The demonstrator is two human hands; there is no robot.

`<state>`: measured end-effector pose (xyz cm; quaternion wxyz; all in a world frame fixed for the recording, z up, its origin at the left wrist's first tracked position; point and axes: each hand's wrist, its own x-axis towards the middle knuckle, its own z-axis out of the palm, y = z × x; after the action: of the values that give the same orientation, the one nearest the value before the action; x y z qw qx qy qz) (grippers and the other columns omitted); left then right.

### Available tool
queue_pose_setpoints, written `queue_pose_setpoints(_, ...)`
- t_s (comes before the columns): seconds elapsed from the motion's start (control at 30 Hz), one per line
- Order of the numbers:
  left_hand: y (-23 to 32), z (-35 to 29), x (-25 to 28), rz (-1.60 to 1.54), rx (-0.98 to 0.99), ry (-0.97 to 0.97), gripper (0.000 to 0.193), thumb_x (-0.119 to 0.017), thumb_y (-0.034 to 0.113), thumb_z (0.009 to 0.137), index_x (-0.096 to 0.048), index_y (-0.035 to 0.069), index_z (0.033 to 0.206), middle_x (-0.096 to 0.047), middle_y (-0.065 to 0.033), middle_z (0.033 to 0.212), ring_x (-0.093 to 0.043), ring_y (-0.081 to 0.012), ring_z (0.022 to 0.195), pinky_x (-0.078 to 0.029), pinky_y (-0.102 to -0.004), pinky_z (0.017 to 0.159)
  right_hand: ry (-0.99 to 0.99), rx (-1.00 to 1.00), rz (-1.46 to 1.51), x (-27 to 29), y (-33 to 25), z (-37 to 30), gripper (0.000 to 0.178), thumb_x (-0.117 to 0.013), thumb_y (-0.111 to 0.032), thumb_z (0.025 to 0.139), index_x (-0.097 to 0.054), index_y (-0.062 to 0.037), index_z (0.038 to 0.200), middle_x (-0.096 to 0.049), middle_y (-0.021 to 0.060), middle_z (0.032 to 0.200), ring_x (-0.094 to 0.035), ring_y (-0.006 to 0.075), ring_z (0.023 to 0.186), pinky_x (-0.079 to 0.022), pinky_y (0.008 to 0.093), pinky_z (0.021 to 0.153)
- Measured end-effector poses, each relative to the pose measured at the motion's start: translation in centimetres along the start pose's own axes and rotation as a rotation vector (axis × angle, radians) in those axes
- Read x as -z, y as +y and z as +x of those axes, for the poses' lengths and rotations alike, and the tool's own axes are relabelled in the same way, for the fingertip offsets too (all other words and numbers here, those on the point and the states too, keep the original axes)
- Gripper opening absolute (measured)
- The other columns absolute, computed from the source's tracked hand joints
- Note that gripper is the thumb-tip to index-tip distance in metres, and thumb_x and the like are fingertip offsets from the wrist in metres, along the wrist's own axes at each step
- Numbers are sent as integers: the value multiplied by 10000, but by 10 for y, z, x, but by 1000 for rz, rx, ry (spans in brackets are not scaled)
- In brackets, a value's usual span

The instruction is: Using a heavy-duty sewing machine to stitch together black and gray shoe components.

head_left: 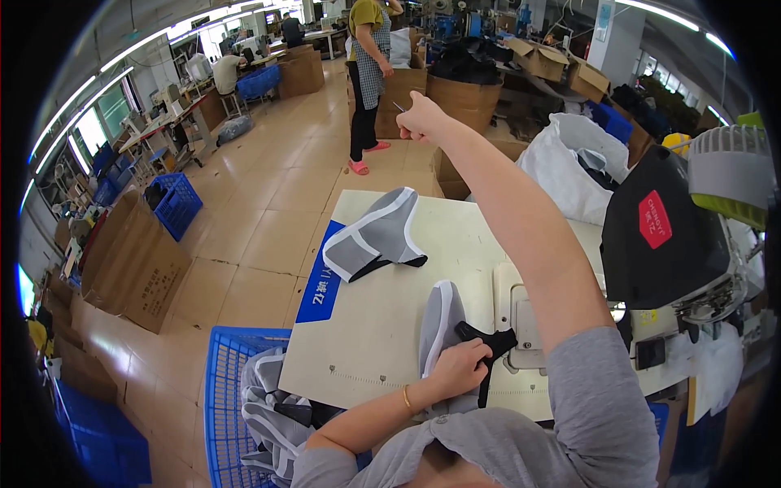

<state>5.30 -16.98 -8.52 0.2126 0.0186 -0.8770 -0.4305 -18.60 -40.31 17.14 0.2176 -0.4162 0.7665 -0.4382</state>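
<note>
My left hand (460, 370), its wrist circled by a thin bracelet, is closed on a grey fabric piece with white edging (439, 321) at the table's near side. A black forked strap piece (494, 342) sticks out to the right from under its fingers. Stretched far out over the table, my right hand (421, 119) is closed, and a thin pointed tool (397, 106) pokes out of it to the left; the rest is hidden in the fist. Another grey and white sewn piece (378, 232) lies at the table's far left corner.
A sewing machine (667, 236) stands at the table's right, a small fan (728, 171) above it. Left of the table (358, 325), a blue basket (224, 407) holds several grey pieces. Beyond are a white sack (553, 163), cardboard boxes and a standing person (370, 73).
</note>
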Motion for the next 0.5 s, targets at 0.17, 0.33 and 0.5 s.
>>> queue_pose_setpoints(0.17,-1,-1,0,-1,9,-4,168,-602,80,791,-632,52,953,-590,-99,865,-615,-317,723,-492,-425,632,12,34,-43,1,0,1,800,-555,-6,764,-172,-23,1466,-662,132,712,-532,153,463,-416,300,429)
queue_pose_setpoints(0.33,-1,0,-2,9,-5,2,170,-604,81,787,-630,55,953,-591,-95,862,-615,-314,715,-491,-421,626,12,24,-3,1,3,0,940,-566,-5,771,-61,-96,1558,-633,121,679,-466,125,435,-341,289,390)
queue_pose_setpoints(0.5,-2,0,-2,14,-16,15,174,-606,66,779,-629,54,951,-592,-92,859,-609,-306,692,-488,-414,612,40,79,-81,-4,5,-14,725,-549,-30,769,-246,51,1424,-694,138,745,-614,177,499,-501,316,474)
